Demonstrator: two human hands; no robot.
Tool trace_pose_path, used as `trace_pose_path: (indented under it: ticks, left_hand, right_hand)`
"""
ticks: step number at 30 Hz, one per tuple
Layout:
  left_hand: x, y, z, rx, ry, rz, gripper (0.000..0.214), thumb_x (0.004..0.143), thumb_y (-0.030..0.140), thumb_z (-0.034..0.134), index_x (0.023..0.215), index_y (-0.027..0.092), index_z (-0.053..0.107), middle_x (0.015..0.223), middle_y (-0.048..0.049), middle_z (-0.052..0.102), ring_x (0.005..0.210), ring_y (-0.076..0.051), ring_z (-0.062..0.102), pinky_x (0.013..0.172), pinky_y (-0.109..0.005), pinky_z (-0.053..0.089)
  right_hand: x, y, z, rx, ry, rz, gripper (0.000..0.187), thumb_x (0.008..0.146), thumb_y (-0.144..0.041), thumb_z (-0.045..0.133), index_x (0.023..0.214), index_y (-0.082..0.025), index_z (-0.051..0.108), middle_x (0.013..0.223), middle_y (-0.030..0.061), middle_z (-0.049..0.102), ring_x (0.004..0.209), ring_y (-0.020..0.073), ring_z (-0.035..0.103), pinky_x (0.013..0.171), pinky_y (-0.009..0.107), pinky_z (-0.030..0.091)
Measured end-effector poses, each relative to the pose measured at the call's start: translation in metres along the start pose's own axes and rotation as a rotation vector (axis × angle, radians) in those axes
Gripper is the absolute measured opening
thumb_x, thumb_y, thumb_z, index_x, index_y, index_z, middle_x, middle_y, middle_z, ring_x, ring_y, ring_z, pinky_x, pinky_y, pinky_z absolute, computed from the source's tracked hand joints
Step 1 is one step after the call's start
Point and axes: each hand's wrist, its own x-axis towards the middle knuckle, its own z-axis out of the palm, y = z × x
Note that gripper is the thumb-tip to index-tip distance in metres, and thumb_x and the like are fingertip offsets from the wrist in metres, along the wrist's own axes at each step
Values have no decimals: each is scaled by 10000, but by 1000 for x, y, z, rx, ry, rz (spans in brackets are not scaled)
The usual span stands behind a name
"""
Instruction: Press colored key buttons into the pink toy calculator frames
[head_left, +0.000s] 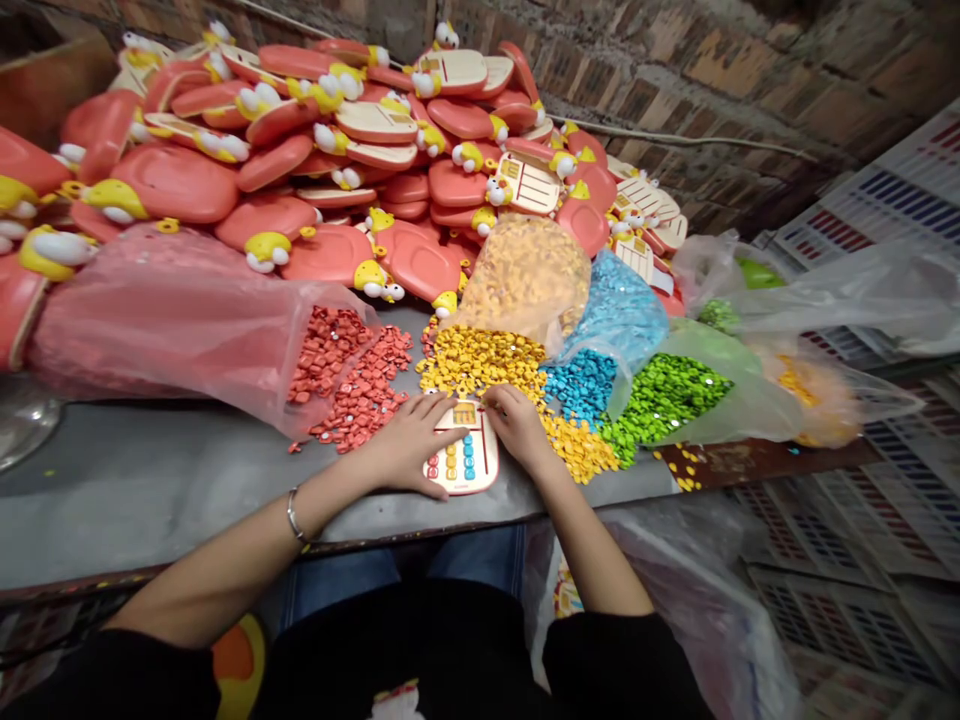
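A cream toy panel (486, 470) with a red outline lies on the grey table near its front edge. Columns of small red, yellow and blue button pieces sit on it, and a yellow-brown patch marks its top. Over the panel's left side lies my left hand (409, 445), fingers spread, one reaching across to the blue column. My right hand (517, 425) is at the upper right corner, fingertips curled together; whatever they hold is hidden. Just beyond the hands are loose yellow pieces (480, 362), red pieces (367, 385) and blue pieces (581, 385).
Green pieces (667, 395) spill from a bag on the right. A large pink-tinted bag (172, 310) lies left, and an orange-tinted bag (525, 270) stands behind the yellow heap. Red toy cases (176, 180) pile against the brick wall (720, 70). Plastic crates (885, 200) stand right.
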Motion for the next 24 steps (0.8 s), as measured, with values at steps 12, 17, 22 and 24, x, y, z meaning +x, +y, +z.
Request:
trace_pose_path:
  ticks: [12,17,22,24]
  left_hand:
    - [1,-1,3,-1,-4,-3,900,647,726,678,1396,278,462,1551,-137,248,1391,-409,211,1111,-532,156]
    - [0,0,1,3,-15,-9,936,610,707,722,1399,277,459,1552,-133,252,1389,-408,220,1118,-525,148]
    - [0,-2,2,0,-4,-3,914,624,722,696,1388,274,473,1554,-124,255,1389,-405,218,1118,-527,145]
    - [0,-3,3,-4,-6,0,921,618,725,698,1392,282,469,1553,-121,258,1389,-407,218,1117,-528,144]
  right_hand:
    - [-28,-10,-9,31,-56,-78,187,890,-145,523,927,-236,682,949,61,705,955,242,581,870,436,488]
    - [-6,6,-15,25,-12,-27,201,897,-139,515,951,-228,687,958,66,685,924,225,599,841,402,486]
    - [19,22,-3,-147,-92,-56,162,879,-131,561,884,-214,700,923,87,666,912,239,564,822,389,474]
    - [20,23,-3,-143,-79,-55,158,892,-139,557,849,-212,689,881,75,660,880,228,560,805,372,470]
